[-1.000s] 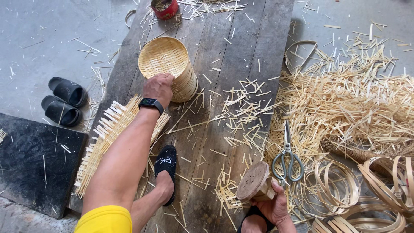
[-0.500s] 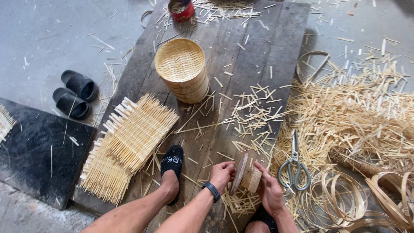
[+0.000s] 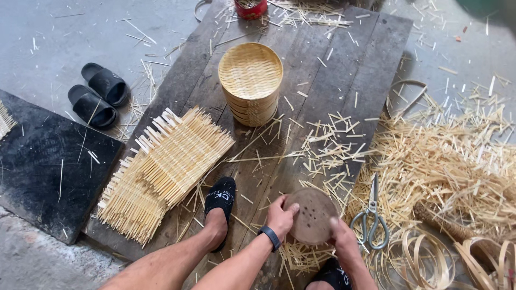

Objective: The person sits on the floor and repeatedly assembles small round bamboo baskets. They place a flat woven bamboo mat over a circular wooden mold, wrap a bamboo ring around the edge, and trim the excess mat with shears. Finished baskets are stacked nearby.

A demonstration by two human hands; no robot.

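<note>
Both hands hold a round brown wooden disc [image 3: 313, 215] with small holes in its face, low over the dark plank board [image 3: 344, 70]. My left hand [image 3: 281, 216], with a black watch on the wrist, grips the disc's left edge. My right hand [image 3: 341, 236] grips its right and lower edge. A stack of round woven bamboo trays [image 3: 250, 81] stands upright further up the board. Flat woven bamboo mats [image 3: 164, 169] with loose stick ends lie piled to the left of my foot.
Metal scissors [image 3: 370, 217] lie right of the disc on a heap of bamboo offcuts [image 3: 451, 166]. Coiled bamboo hoops [image 3: 430, 263] sit at the lower right. My slippered foot [image 3: 219, 201] rests on the board. Black slippers [image 3: 98, 95], a black mat [image 3: 48, 166] and a red can [image 3: 250, 7] lie around.
My left hand left the tray stack and came back to the disc. Both hands now grip the disc, turned with its holed face up.
</note>
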